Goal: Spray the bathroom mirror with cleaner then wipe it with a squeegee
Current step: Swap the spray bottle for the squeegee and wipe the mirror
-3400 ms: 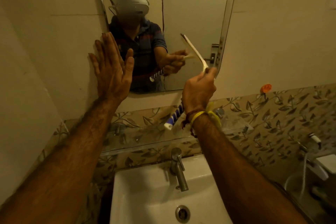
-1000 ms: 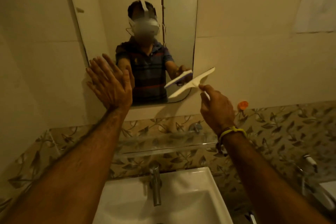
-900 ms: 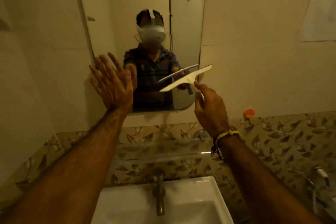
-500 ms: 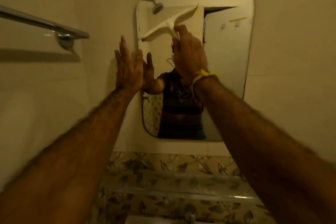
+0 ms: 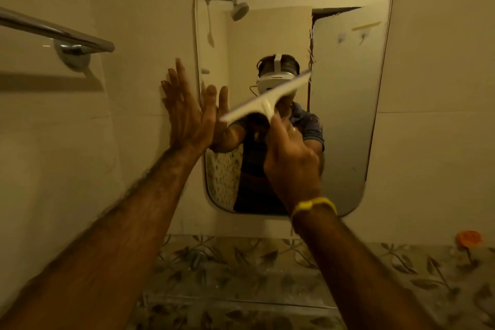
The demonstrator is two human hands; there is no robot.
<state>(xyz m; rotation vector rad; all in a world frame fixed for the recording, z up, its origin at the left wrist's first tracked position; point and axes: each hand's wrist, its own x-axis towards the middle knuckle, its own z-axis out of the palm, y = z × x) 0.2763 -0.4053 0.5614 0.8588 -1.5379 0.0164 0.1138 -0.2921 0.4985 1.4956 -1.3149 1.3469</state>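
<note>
A rounded-corner mirror [image 5: 345,120] hangs on the cream wall. My right hand [image 5: 290,161] grips the handle of a white squeegee [image 5: 265,98], whose blade is tilted, left end low, in front of the middle of the glass. Whether the blade touches the glass I cannot tell. My left hand [image 5: 187,118] is flat, fingers spread, against the wall at the mirror's left edge. A yellow band circles my right wrist. No spray bottle is in view.
A chrome towel bar [image 5: 61,32] juts from the wall at upper left. Below the mirror runs a leaf-patterned tile band with a glass shelf [image 5: 241,300]. A small orange object [image 5: 468,238] sits on the tiles at right.
The squeegee has come down from the mirror's top to its middle. Before that, my right hand raised it from the lower right corner. My left hand stayed pressed beside the mirror.
</note>
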